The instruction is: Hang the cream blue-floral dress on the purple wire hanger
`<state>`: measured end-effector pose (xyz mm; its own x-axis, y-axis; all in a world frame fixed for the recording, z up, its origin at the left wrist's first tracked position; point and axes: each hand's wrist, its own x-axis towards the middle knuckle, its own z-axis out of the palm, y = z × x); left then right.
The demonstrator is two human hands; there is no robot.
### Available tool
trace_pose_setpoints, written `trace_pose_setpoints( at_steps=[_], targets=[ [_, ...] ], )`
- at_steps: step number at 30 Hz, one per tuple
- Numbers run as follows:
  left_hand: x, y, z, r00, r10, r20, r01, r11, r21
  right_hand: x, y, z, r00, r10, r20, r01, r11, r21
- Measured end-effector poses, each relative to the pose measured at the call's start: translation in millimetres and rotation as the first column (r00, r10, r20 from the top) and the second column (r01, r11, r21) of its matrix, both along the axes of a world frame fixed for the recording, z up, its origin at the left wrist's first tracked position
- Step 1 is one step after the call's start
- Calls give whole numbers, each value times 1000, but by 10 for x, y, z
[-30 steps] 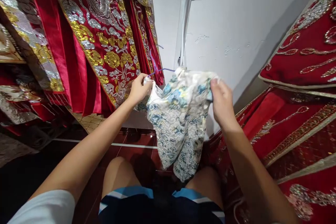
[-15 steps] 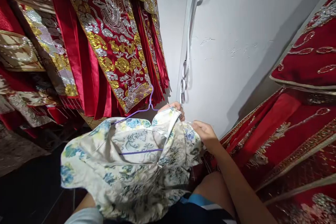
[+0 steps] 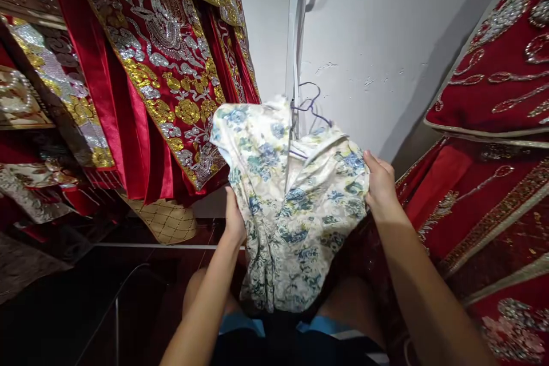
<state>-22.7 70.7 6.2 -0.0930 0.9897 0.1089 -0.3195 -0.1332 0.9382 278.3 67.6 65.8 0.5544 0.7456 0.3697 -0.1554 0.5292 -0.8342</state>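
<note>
A white floral top (image 3: 300,223) with blue and green flowers hangs upright in front of me, its V-shaped neck facing me. Inside it is a thin purple hanger (image 3: 317,108), whose hook and part of one arm show above the collar. My left hand (image 3: 235,220) grips the top's left side, thumb up, its other fingers hidden behind the cloth. At the opposite edge, just below the shoulder, my right hand (image 3: 381,180) pinches the fabric. The top's lower end hangs above my lap.
Red gowns with gold and silver embroidery (image 3: 180,68) hang at the left. More beaded red garments (image 3: 480,183) stand close at the right. Behind the top is a white wall (image 3: 364,28) with a pale hanging strap (image 3: 295,23). A quilted gold cloth piece (image 3: 167,220) hangs low.
The top has been turned and raised, so its front now faces me upright. My left hand has come out from behind the cloth to its left side; my right hand has moved rightward.
</note>
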Motion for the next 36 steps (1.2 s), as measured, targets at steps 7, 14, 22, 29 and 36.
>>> trace_pose_setpoints(
  at_steps=[7,14,22,29,36],
  targets=[
    [180,-386,-492,997,-70,-25,66,990,-125,-183,-174,-332,968,-229,102,233,972,-29],
    [362,-768,-619,993,-122,-8,119,984,-131,-861,-904,-1341,944,-319,88,330,926,-184],
    [335,-860,-533,975,-180,-129,169,981,-94,-1216,-965,-1126,837,479,264,-330,828,-454],
    [318,-891,-488,953,-170,-250,164,985,-45,-1217,-1059,-1142,818,517,252,-365,806,-466],
    [361,-907,-548,954,-119,-274,101,992,-78,-1157,-1086,-1115,854,450,263,-321,851,-415]
  ],
)
